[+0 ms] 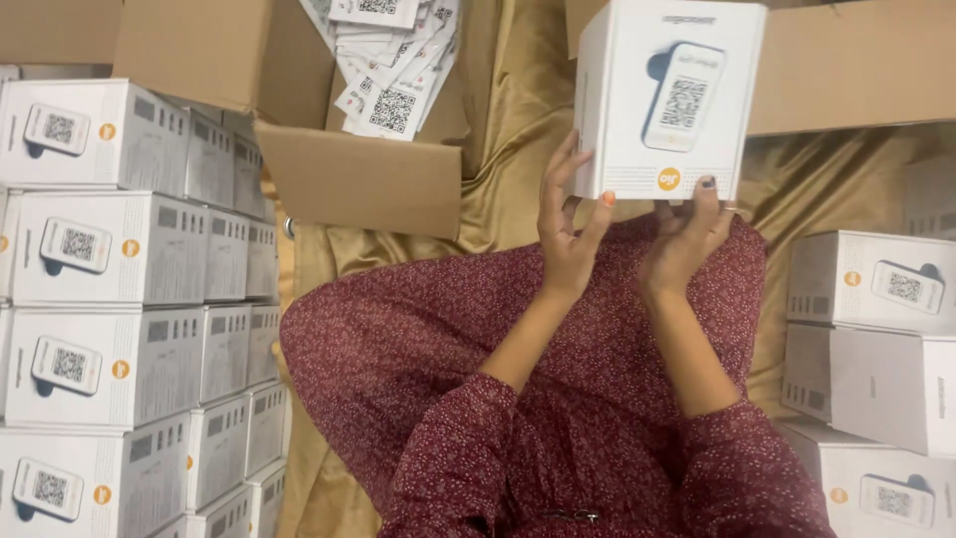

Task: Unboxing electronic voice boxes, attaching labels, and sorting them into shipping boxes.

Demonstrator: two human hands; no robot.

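Hands first: both are raised in front of me, holding one white carton (669,95) up over my lap. My left hand (570,224) takes the carton's near left corner, fingers spread up along its side wall, thumb pressed under the lower edge. My right hand (689,234) supports the same lower edge from beneath, fingertips curled up onto the printed face; how firmly the palm bears on it I cannot tell. Carton is upright in view, clear of the floor, its face showing a picture of a small white device and an orange round mark.

Surroundings: I sit on a gold cloth (508,120) in a dark red patterned dress (418,349). On my left, a stack of matching white boxes (129,299) stands several rows high, packed tight, touching one another. On my right, further white boxes (876,339) are stacked near my knee. Ahead to the left, an open brown cardboard box (349,174) lies with a heap of printed white cards (393,60) just beyond its flap
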